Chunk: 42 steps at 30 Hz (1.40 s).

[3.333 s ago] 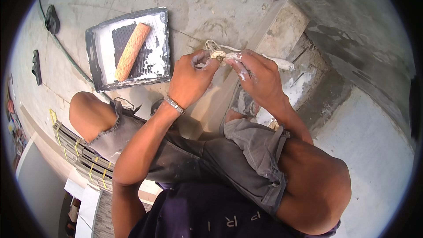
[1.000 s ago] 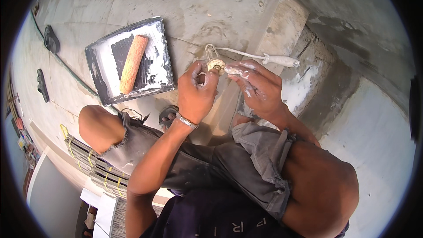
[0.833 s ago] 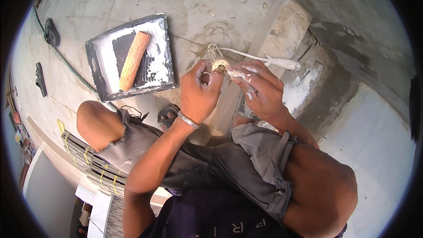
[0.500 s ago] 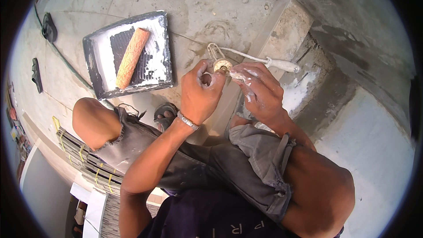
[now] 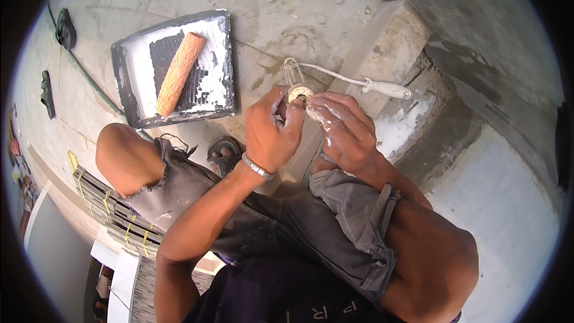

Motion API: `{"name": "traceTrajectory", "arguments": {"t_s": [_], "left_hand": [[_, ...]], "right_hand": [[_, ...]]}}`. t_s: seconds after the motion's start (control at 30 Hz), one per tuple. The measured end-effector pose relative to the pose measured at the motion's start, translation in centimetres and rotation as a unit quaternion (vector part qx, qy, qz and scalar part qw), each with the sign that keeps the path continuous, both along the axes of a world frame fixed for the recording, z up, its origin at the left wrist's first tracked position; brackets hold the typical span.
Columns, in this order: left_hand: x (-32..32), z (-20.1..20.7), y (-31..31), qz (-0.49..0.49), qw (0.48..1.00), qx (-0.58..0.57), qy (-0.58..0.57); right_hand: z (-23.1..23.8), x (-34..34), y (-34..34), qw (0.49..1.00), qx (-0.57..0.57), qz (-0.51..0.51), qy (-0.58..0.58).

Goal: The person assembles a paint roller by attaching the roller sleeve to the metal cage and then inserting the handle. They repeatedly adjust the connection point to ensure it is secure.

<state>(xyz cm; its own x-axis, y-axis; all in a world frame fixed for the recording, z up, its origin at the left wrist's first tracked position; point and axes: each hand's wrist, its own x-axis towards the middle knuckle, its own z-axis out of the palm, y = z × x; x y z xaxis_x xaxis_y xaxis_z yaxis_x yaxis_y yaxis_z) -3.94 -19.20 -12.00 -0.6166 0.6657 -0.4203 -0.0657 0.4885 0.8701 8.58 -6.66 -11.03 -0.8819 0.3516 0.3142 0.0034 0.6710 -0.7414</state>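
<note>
My left hand (image 5: pixel 272 128) pinches the round, paint-crusted end cap (image 5: pixel 300 92) of a paint roller frame, thumb and forefinger at its near side. The fingers of my right hand (image 5: pixel 348 131), smeared with white paint, are closed at the same cap from the right. Beyond the cap, the frame's wire cage (image 5: pixel 291 67) sticks out away from me. Its bent rod runs right to a white handle (image 5: pixel 388 88) above the concrete ledge. What lies between my fingertips is partly hidden.
A black paint tray (image 5: pixel 232 72) with white paint stands on the floor at the left, an orange roller sleeve (image 5: pixel 179 75) lying in it. A concrete ledge (image 5: pixel 391 30) is at the right. Sandals (image 5: pixel 66 29), a hose (image 5: pixel 95 84) and strapped stacked boards (image 5: pixel 113 209) lie farther left.
Both hands stay at the end cap. My right hand has shifted slightly left and its fingers have closed in nearer to the cap. The tray and sleeve have not moved.
</note>
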Motion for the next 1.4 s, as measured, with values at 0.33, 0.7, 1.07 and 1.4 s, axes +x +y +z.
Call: {"name": "traceTrajectory", "arguments": {"t_s": [0.33, 0.7, 1.07, 1.4], "left_hand": [[1.3, 0.1, -0.3, -0.016, 0.998, 0.027, 0.051], [1.5, -0.2, -0.4, 0.007, 0.994, 0.064, 0.084], [1.9, -0.3, -0.8, 0.01, 0.995, 0.062, 0.081], [1.8, -0.2, -1.0, -0.002, 0.994, 0.075, 0.079]], "right_hand": [[-0.2, 1.9, 0.1, 0.995, -0.094, -0.019, 0.01], [-0.4, 1.1, 0.1, 0.998, -0.054, -0.018, 0.006], [-1.1, 1.3, 0.0, 0.999, -0.036, -0.006, 0.023], [-1.1, 1.0, -0.2, 1.0, 0.004, 0.008, 0.019]]}}
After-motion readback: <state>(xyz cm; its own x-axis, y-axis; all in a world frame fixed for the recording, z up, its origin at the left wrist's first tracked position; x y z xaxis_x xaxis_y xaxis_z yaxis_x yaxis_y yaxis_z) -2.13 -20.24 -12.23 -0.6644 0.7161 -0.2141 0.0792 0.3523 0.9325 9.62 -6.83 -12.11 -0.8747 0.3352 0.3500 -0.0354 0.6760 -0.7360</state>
